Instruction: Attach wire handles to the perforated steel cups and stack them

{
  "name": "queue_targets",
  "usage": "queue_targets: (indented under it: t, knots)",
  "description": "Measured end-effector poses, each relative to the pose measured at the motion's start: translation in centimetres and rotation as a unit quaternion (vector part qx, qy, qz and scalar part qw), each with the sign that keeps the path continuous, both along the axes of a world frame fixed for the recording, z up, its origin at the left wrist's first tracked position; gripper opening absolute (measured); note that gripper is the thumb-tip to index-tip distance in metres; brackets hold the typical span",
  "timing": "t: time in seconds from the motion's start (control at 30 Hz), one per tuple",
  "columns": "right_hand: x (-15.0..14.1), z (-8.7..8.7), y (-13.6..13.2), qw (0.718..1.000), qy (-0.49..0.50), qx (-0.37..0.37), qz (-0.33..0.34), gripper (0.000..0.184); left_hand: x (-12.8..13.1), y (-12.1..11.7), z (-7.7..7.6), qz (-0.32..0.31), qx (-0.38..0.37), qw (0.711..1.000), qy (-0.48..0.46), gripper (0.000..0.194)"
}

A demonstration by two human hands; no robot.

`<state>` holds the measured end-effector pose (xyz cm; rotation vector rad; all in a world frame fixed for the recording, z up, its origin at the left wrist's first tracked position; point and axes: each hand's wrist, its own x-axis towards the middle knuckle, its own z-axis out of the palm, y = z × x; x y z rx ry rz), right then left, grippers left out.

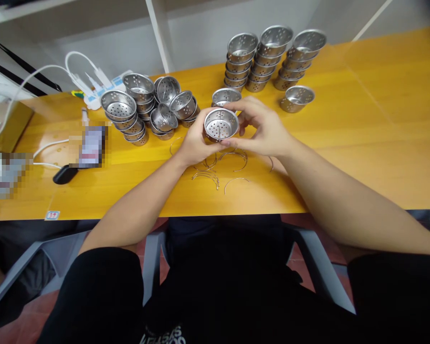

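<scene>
A small perforated metal cup (221, 125) is raised over the table, its open mouth facing up toward me. My left hand (196, 138) is closed around its left side. From the right, my right hand (261, 126) curls its fingers and thumb against the rim. A thin line crosses the cup's inside; I cannot tell whether it is a wire or a seam. Directly behind stands another perforated cup (226, 97), partly hidden by my right fingers. Several thin curved wires (206, 177) lie loose on the table below my hands.
Leaning stacks of cups (272, 57) stand at the back right, with a single cup (297, 99) in front. More cups (139, 107) are piled at back left. Beyond them are a power strip (96, 93) with white cables and a phone (92, 145). The yellow table (372, 143) ends near my body.
</scene>
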<state>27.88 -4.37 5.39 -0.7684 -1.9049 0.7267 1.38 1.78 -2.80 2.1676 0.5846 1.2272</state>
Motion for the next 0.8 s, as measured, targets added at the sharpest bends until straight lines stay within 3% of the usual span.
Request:
queue_targets:
  t: [0.3, 0.53, 0.63, 0.73, 0.8]
  knots:
    - [0.0, -0.2, 0.1, 1.000, -0.010, 0.014, 0.015, 0.099, -0.5, -0.7, 1.0, 0.002, -0.006, 1.000, 0.024, 0.135]
    - [0.8, -0.6, 1.2, 0.996, 0.032, 0.071, -0.046, 0.094, -0.2, -0.1, -0.7, -0.003, -0.028, 1.000, -0.002, 0.132]
    - [0.6, -0.9, 1.8, 0.993, 0.069, 0.043, -0.083, 0.085, -0.4, 0.7, -1.3, 0.011, -0.072, 0.997, -0.018, 0.130]
    - [-0.2, -1.1, 1.8, 0.996, 0.059, 0.024, -0.062, 0.091, -0.2, 1.1, -1.2, 0.009, -0.088, 0.995, -0.035, 0.124]
    - [-0.8, -1.1, 1.4, 0.997, 0.032, 0.054, -0.045, 0.098, 0.0, 0.8, -0.7, 0.008, -0.081, 0.996, -0.036, 0.120]
